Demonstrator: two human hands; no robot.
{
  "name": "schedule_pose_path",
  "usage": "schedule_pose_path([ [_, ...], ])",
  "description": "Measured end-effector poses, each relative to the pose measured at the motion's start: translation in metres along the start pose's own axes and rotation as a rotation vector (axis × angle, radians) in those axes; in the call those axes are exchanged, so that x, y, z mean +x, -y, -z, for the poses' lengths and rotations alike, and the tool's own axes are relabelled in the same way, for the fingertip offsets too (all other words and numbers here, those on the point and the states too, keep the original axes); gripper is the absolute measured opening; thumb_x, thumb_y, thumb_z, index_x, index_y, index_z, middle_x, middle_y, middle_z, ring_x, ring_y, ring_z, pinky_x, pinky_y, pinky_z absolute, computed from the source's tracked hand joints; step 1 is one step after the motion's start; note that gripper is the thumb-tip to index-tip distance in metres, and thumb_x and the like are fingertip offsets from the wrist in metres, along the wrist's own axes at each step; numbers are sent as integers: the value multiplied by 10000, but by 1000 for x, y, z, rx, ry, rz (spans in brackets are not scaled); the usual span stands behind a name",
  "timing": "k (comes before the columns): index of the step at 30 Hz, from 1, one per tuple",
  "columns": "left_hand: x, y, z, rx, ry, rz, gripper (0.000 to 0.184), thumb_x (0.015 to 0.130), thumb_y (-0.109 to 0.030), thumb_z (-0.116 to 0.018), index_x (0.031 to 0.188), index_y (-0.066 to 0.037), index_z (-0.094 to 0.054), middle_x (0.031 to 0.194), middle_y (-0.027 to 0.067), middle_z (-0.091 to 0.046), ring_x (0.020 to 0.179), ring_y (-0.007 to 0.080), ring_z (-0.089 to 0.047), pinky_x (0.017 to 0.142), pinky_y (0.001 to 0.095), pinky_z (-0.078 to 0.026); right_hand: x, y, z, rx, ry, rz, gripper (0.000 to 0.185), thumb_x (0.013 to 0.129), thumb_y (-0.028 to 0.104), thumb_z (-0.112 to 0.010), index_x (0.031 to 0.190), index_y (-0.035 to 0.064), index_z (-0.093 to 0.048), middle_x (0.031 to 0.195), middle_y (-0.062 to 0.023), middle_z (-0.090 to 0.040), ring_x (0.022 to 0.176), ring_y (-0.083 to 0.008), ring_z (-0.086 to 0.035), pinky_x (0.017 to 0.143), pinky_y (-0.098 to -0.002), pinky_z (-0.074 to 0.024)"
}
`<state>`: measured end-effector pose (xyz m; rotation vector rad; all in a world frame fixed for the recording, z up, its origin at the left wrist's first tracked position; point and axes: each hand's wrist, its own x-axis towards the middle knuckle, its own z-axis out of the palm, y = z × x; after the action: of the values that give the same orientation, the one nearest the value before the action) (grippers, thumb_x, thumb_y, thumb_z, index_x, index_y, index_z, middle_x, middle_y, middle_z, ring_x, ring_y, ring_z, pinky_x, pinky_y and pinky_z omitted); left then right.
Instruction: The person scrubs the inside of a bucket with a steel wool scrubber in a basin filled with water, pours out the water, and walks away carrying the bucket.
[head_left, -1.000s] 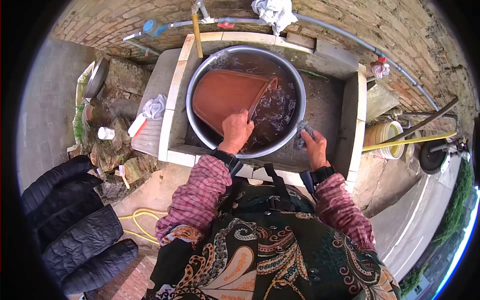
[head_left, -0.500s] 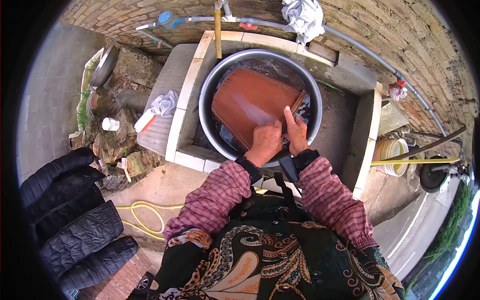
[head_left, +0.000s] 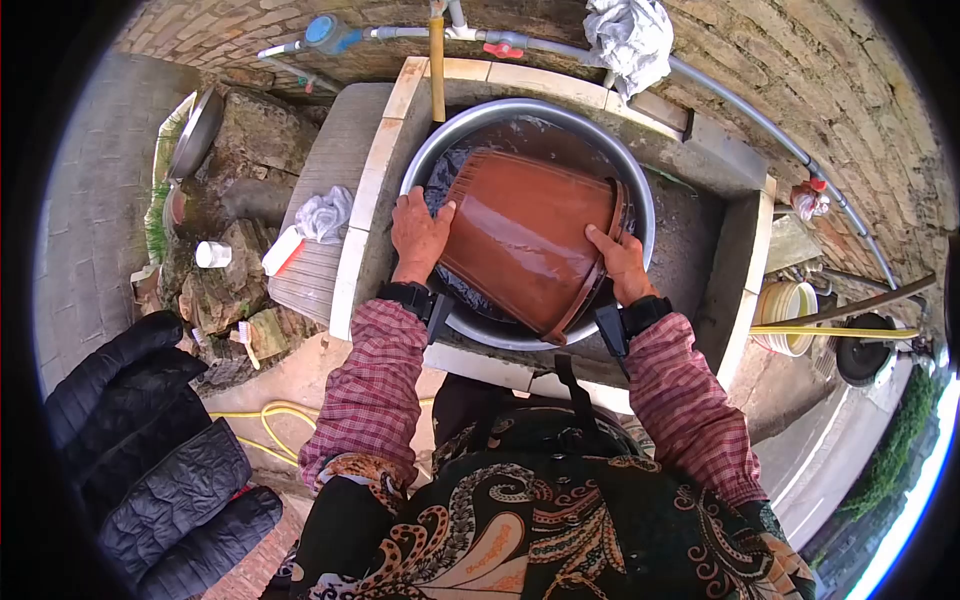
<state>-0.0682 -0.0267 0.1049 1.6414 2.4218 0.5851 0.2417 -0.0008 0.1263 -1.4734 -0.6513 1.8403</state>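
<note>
A reddish-brown bucket [head_left: 530,235] lies on its side, wet, in a round metal basin [head_left: 646,200] of murky water. The basin stands inside a tile-edged concrete sink [head_left: 742,290]. My left hand [head_left: 420,238] is at the bucket's base end, fingers apart and thumb at its edge, above the basin's left rim. At the mouth end, my right hand [head_left: 622,262] grips the bucket's rim, thumb on the outer wall and the other fingers partly hidden behind it. The grey scouring pad is out of sight.
A ribbed washboard slab [head_left: 318,255] left of the sink bears a crumpled cloth [head_left: 323,214] and a red-and-white brush [head_left: 284,250]. A wooden stick [head_left: 437,65] leans at the back edge. Pipes [head_left: 560,46] run along the wall. A bucket [head_left: 785,310] with poles stands right.
The bucket has turned and shifted right, its mouth now toward the lower right. My left hand moved left to its base; my right hand, earlier holding a grey scouring pad, now holds the rim.
</note>
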Motion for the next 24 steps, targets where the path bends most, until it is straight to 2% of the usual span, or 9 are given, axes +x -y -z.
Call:
schedule_pose_path([
  [1, 3, 6, -3, -31, 20, -2, 448, 853, -415, -643, 1009, 0, -585, 1024, 231, -620, 971, 392, -581, 809, 471, -470, -1, 5, 1, -1, 6, -16, 374, 884, 172, -678, 1171, -55, -602, 1089, -116, -662, 953, -201, -631, 845, -316, -505],
  [4, 10, 7, 4, -341, 446, 153, 455, 882, -451, -590, 846, 2, -611, 875, 239, -648, 858, 400, -609, 758, 482, -464, -6, 3, 11, -19, 16, -17, 388, 889, 195, -680, 1188, -38, -594, 1104, -99, -652, 962, -193, -627, 841, -314, -507],
  [7, 1, -10, 8, -295, 279, -8, 423, 881, -408, -604, 743, -8, -591, 742, 221, -622, 773, 416, -600, 722, 488, -454, -18, 0, 21, -95, -26, -7, 381, 892, 226, -682, 1177, -16, -608, 1075, -73, -656, 933, -172, -624, 815, -301, -507],
  [10, -6, -32, 25, -269, 301, -30, 396, 882, -384, -606, 742, -15, -580, 780, 211, -631, 775, 426, -592, 704, 499, -453, -32, -5, 35, -101, -73, -52, 382, 892, 257, -684, 1170, 4, -618, 1038, -48, -658, 896, -145, -614, 779, -287, -501],
  [13, -16, -69, 53, -234, 305, -137, 394, 874, -379, -620, 744, -9, -577, 776, 209, -628, 763, 427, -592, 697, 497, -457, -33, -26, 69, -2, -87, -65, 417, 885, 313, -702, 1180, 30, -613, 1018, -33, -655, 889, -131, -604, 743, -289, -494],
  [15, -33, -94, 75, -198, 237, -265, 353, 850, -332, -671, 734, -12, -578, 762, 178, -632, 727, 389, -613, 654, 464, -477, -45, -35, 88, 68, -62, -90, 443, 883, 339, -707, 1190, 35, -606, 1031, -32, -652, 905, -138, -604, 744, -293, -491],
  [18, -60, -124, 109, -205, 133, -392, 306, 815, -293, -713, 705, -37, -587, 697, 141, -613, 652, 328, -617, 586, 424, -484, -75, -31, 91, 183, -20, -94, 458, 903, 341, -684, 1221, 29, -581, 1146, -78, -643, 1021, -186, -614, 878, -338, -510],
  [20, -75, -138, 125, -246, 56, -424, 309, 799, -274, -730, 675, -39, -573, 663, 133, -595, 607, 324, -598, 558, 418, -473, -89, -26, 93, 250, 12, -127, 465, 917, 327, -665, 1249, 18, -561, 1214, -117, -625, 1090, -211, -608, 964, -366, -498],
  [24, -103, -145, 144, -304, -49, -348, 376, 805, -270, -737, 590, -47, -523, 587, 130, -543, 535, 327, -555, 500, 423, -423, -107, -9, 82, 185, 40, -121, 486, 948, 346, -613, 1293, 13, -536, 1238, -111, -615, 1093, -210, -607, 963, -351, -495],
])
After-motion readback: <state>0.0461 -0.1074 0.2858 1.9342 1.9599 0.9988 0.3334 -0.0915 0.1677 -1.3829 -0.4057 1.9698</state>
